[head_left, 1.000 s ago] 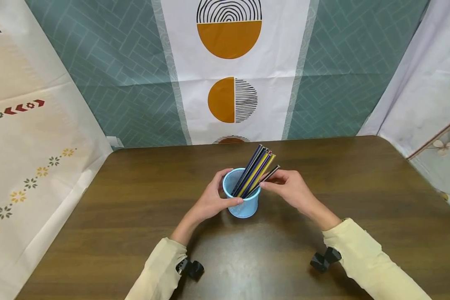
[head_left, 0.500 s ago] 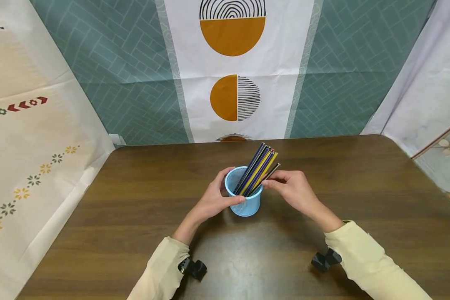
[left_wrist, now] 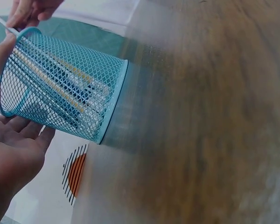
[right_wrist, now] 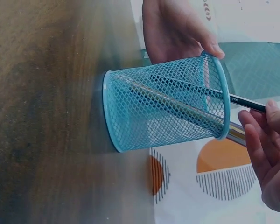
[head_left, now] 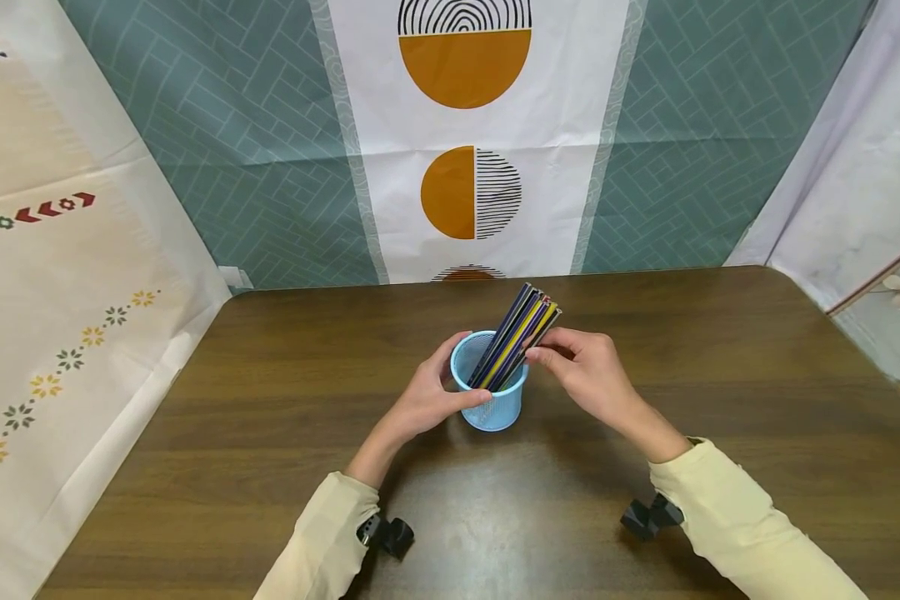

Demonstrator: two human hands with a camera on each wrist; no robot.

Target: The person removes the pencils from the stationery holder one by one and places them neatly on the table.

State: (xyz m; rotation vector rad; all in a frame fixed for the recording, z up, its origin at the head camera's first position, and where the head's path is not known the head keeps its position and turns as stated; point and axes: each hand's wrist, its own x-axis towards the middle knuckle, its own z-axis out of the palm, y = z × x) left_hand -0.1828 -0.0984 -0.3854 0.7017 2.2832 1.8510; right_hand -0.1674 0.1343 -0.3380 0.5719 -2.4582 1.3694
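A light blue wire-mesh pencil cup (head_left: 495, 412) stands upright on the brown table. Several dark, purple and yellow pencils (head_left: 512, 340) lean to the right inside it, their ends above the rim. My left hand (head_left: 435, 393) holds the cup near its top, thumb along the near rim and fingers round the far side. At the right of the rim, my right hand (head_left: 591, 367) pinches a dark pencil (right_wrist: 248, 103) between thumb and fingers. Its lower part is inside the cup, as the right wrist view shows through the mesh (right_wrist: 168, 102).
The wood-grain table (head_left: 285, 350) reaches back to a green and white patterned cloth (head_left: 277, 192). Pale printed cloths hang at the left (head_left: 60, 275) and right (head_left: 855, 167). A small black device (head_left: 386, 535) sits on the left wrist, another (head_left: 651, 518) on the right.
The dark pencil in my right hand has swung up and in against the other pencils. The right hand has risen slightly with it. My left hand keeps its hold on the cup.
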